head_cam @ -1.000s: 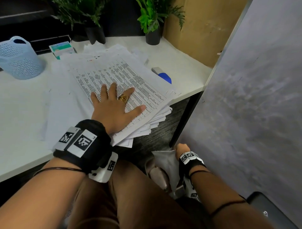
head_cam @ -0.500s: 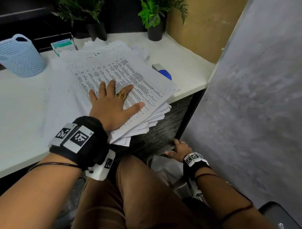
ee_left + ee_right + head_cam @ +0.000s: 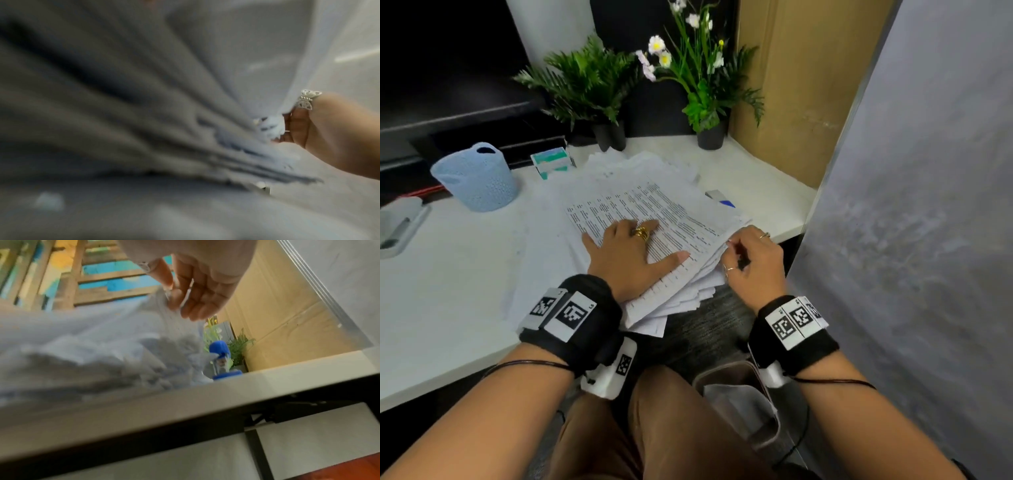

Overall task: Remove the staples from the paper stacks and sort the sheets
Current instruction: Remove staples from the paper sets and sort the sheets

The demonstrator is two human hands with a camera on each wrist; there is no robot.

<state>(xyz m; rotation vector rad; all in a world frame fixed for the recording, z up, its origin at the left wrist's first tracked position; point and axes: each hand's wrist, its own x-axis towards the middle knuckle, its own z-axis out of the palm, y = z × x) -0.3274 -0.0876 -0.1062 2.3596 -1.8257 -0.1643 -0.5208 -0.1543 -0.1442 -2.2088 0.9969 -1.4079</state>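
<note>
The paper stack (image 3: 654, 219), fanned and overhanging the near edge of the white counter (image 3: 448, 274), was pinned under the flat, spread left hand (image 3: 631, 255), while its right corner was pinched by the grip of the right hand (image 3: 753, 263); no staple could be made out. Little sorting was judged done, most of the sheets being piled loosely together. Around it were recorded a blue basket (image 3: 477, 180), a small box (image 3: 551, 162), a blue-and-white object (image 3: 720, 199) partly hidden by the paper, two potted plants (image 3: 592, 85), a cardboard panel (image 3: 801, 85) and a grey partition (image 3: 928, 222).
</note>
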